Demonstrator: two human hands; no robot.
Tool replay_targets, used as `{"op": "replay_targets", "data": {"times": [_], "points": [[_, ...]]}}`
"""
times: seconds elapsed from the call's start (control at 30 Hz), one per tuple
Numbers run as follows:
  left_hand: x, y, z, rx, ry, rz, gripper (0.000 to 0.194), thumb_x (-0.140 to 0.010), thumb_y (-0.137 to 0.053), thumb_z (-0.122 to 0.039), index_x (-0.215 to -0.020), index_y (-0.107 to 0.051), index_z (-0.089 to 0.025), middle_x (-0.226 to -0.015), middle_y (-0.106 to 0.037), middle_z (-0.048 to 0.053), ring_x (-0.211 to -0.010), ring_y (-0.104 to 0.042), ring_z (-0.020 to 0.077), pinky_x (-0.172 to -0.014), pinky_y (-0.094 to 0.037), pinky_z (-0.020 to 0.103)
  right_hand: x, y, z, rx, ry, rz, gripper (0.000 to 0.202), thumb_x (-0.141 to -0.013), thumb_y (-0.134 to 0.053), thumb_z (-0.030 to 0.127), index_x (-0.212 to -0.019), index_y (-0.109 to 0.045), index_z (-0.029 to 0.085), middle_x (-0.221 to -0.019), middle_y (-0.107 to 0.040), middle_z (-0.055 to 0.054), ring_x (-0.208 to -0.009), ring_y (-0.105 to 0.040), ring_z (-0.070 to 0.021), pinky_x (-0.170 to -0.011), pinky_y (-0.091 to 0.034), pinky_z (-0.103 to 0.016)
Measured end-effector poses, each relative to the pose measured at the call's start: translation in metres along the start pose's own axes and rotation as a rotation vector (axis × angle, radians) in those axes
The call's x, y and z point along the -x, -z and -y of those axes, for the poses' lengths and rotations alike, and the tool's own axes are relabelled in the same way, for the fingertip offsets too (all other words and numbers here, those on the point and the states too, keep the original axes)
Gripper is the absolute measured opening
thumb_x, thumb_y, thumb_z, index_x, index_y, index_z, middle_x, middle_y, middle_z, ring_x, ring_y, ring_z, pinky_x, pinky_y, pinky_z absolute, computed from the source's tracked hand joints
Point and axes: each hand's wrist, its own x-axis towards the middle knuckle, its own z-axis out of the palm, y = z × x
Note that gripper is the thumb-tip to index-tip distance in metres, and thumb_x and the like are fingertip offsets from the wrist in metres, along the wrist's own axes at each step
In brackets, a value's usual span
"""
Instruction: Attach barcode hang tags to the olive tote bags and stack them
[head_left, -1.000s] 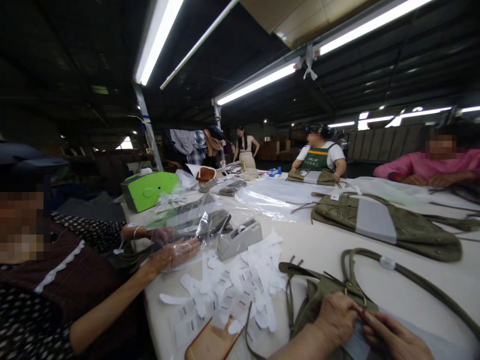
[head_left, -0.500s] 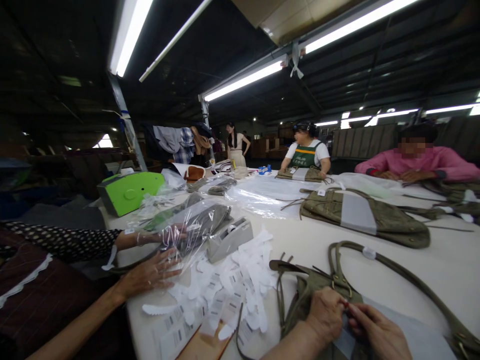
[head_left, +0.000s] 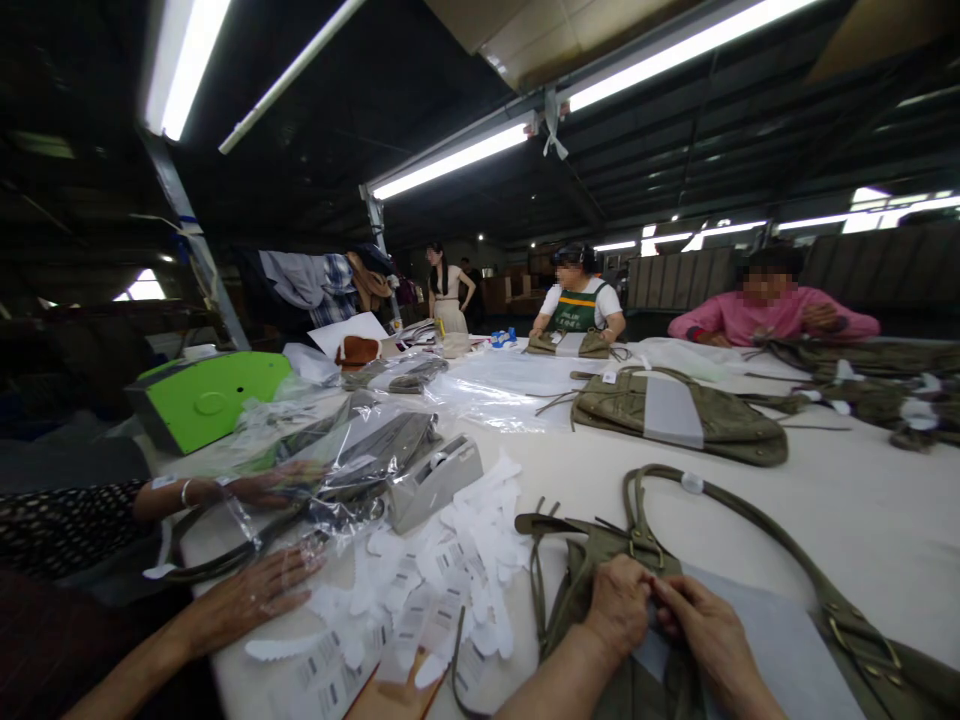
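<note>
An olive-green handbag lies on the white table at the lower right, its long strap looped out over the table. A pale wrapping sheet rests across the bag. Over its front, near the brass strap buckle, my left hand is closed, thumb and fingers pinched together. My right hand meets it from the right, also pinching. What sits between the fingertips is too small and hidden to name. Thin cords hang at the bag's left side.
Left of the bag lie a heap of white paper tags and a grey tape dispenser. A co-worker's hands handle a clear plastic bag. Beyond are a green machine, another olive handbag and more people.
My view has turned slightly right, so things sit further left. Both my hands stay pinched together over the handbag. The co-worker's lower hand has drawn back from the plastic bag.
</note>
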Motion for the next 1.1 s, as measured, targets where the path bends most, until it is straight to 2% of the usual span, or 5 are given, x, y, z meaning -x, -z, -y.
{"op": "replay_targets", "data": {"times": [0.17, 0.37, 0.53, 0.7, 1.1], "points": [[0.003, 0.023, -0.021, 0.072, -0.001, 0.08, 0.027, -0.07, -0.045, -0.006, -0.088, -0.064, -0.013, -0.089, -0.064, 0.005, -0.088, -0.057, 0.0152, -0.086, -0.046, 0.03, 0.02, 0.008, 0.028, 0.04, 0.126, 0.017, 0.033, -0.067, -0.054, 0.041, -0.087, -0.061, 0.015, -0.073, -0.065, -0.004, -0.061, -0.06, -0.0172, -0.062, -0.05, -0.03], [0.013, 0.048, -0.029, 0.252, 0.089, 0.074, 0.059, -0.07, -0.036, 0.0, -0.127, -0.041, -0.015, -0.134, -0.042, 0.009, -0.078, -0.06, 0.0084, -0.079, -0.049, 0.026, 0.069, 0.017, 0.055, 0.78, 0.344, -0.03, 0.038, -0.08, -0.047, 0.022, -0.116, -0.051, 0.012, -0.114, -0.056, -0.013, -0.099, -0.052, -0.0218, -0.089, -0.04, -0.035], [0.051, 0.071, -0.042, 0.045, 0.146, -0.011, 0.046, -0.074, -0.042, -0.005, -0.119, -0.047, -0.009, -0.114, -0.057, 0.011, -0.077, -0.061, 0.0114, -0.083, -0.048, 0.028, 0.101, 0.008, 0.052, 1.189, 0.39, 0.01, 0.035, -0.084, -0.049, 0.04, -0.105, -0.053, 0.013, -0.104, -0.059, -0.013, -0.098, -0.049, -0.0288, -0.082, -0.037, -0.041], [0.098, 0.079, -0.051, -0.233, -0.045, 0.115, 0.037, -0.073, -0.046, -0.006, -0.109, -0.055, -0.012, -0.105, -0.061, 0.008, -0.096, -0.056, 0.0166, -0.092, -0.044, 0.033, 0.097, -0.009, 0.057, 1.481, 0.514, 0.137, 0.028, -0.087, -0.033, 0.013, -0.1, -0.056, 0.004, -0.096, -0.059, -0.018, -0.092, -0.051, -0.0274, -0.08, -0.037, -0.041], [0.137, 0.057, -0.013, -0.357, -0.261, -0.047, 0.045, -0.079, -0.038, -0.009, -0.123, -0.045, -0.011, -0.121, -0.053, 0.013, -0.114, -0.048, 0.022, -0.098, -0.041, 0.041, 0.097, -0.031, 0.076, 1.476, 0.592, 0.403, 0.029, -0.077, -0.036, -0.004, -0.081, -0.063, 0.007, -0.083, -0.065, -0.016, -0.074, -0.059, -0.0216, -0.067, -0.045, -0.04]]}}
